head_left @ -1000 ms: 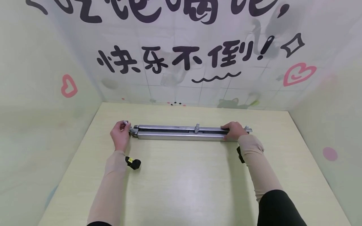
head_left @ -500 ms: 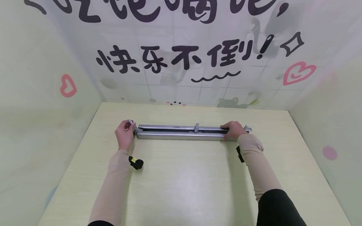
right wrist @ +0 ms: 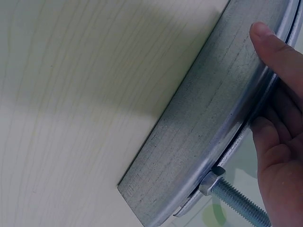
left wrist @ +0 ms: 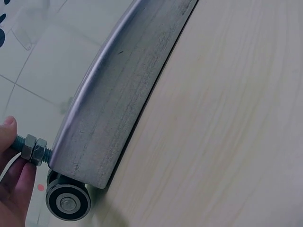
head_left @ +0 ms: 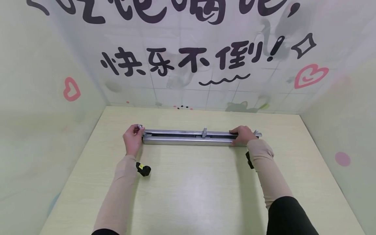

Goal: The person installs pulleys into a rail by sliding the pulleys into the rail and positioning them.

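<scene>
A long silvery metal channel track (head_left: 176, 141) lies across the table, its slot facing up. My left hand (head_left: 133, 138) is at the track's left end and pinches the threaded bolt (left wrist: 33, 149) of a roller trolley. Two nuts sit on that bolt. One trolley wheel (left wrist: 68, 202) shows just outside the end of the track, and the rest of the trolley is hidden by the channel wall. Near the other end, my right hand (head_left: 243, 134) grips the track by its side and slot edge. Close to that hand, another threaded bolt (right wrist: 239, 201) with a nut sticks out of the slot.
A further bolt (head_left: 204, 132) stands up from the slot, right of the track's middle. The pale wooden table (head_left: 191, 189) extends toward me. Printed sheets form a back wall (head_left: 182, 98) and side walls around it.
My left hand has moved right with the trolley, which has gone from outside the track's left end mostly into the channel. The right hand and the track have stayed in place.
</scene>
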Available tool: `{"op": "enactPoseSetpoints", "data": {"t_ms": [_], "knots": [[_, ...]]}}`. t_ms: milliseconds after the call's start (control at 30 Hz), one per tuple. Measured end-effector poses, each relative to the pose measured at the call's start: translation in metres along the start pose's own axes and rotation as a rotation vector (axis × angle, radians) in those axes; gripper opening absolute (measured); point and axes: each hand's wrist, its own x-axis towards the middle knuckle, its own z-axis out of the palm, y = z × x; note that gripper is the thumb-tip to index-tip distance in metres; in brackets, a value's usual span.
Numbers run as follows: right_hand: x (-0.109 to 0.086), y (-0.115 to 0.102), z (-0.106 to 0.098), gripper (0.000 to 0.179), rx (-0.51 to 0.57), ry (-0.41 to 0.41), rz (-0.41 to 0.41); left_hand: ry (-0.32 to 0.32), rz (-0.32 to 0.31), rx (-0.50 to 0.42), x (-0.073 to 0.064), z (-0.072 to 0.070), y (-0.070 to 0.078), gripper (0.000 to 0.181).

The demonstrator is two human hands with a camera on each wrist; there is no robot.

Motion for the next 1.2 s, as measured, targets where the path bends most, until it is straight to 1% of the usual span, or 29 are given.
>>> {"op": "enactPoseSetpoints", "data": {"t_ms": [133,333,500,667,900,1033,1200], "knots": [[-0.001,0.000,-0.001,0.060,0.000,0.000,-0.006,-0.009,0.012,0.035,0.000,0.003,0.001,0.022],[-0.001,0.001,-0.001,0.060,0.006,-0.001,-0.006,-0.022,0.021,0.028,-0.001,0.005,0.002,0.023],[0.000,0.000,-0.001,0.061,0.018,-0.016,0.013,-0.027,0.039,0.050,0.000,0.008,0.001,0.022],[-0.001,-0.001,-0.002,0.061,0.016,-0.012,0.004,-0.023,0.054,0.065,0.000,0.011,0.001,0.021],[-0.003,-0.002,-0.003,0.061,0.019,-0.004,0.004,-0.016,0.094,0.074,0.000,0.017,0.001,0.019],[-0.003,-0.003,-0.002,0.060,0.023,-0.001,0.010,-0.025,0.114,0.076,-0.001,0.020,0.002,0.019],[-0.003,-0.003,-0.001,0.060,0.027,0.001,0.008,-0.044,0.111,0.085,-0.002,0.023,0.004,0.019]]}}
